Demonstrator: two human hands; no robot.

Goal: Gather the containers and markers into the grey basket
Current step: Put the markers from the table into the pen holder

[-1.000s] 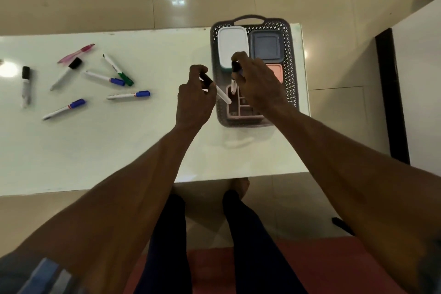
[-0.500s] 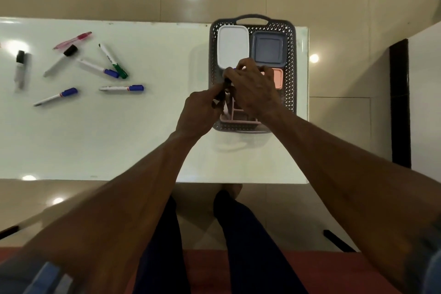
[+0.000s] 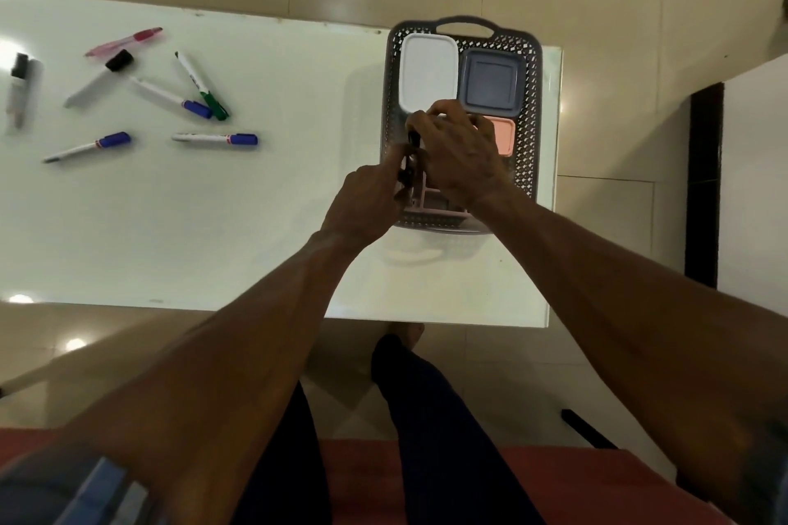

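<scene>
Both hands are meeting over the near left part of the perforated grey plastic basket [image 3: 532,107]. The left hand [image 3: 362,205] is pinching a black-capped marker [image 3: 405,170] between its fingertips, and the marker is standing nearly upright over a pink divided organiser [image 3: 430,202] that is sitting in the basket's near end. The right hand [image 3: 458,151] is curling its fingers around a second dark-capped marker [image 3: 414,137], gripping it just above the same organiser; only the dark upper end of each marker is showing, the rest being hidden by the fingers.

Inside the basket, a white rounded-rectangle lidded container [image 3: 427,70] is lying in the far left corner, a grey square lidded container [image 3: 491,83] is lying just beside it on the right, and a pink lidded container [image 3: 503,136] is peeking out from under the right hand's knuckles.

Well apart to the left, on the glossy white table [image 3: 277,205], more markers are lying scattered: a pink pen [image 3: 123,41], a white marker with a black cap [image 3: 99,78], a white marker with a green cap [image 3: 202,86], three white markers with blue caps [image 3: 172,97] [image 3: 87,146] [image 3: 215,138], and a black-capped marker near the left edge [image 3: 18,87]. The green-capped and one blue-capped marker are touching at their capped ends.
</scene>
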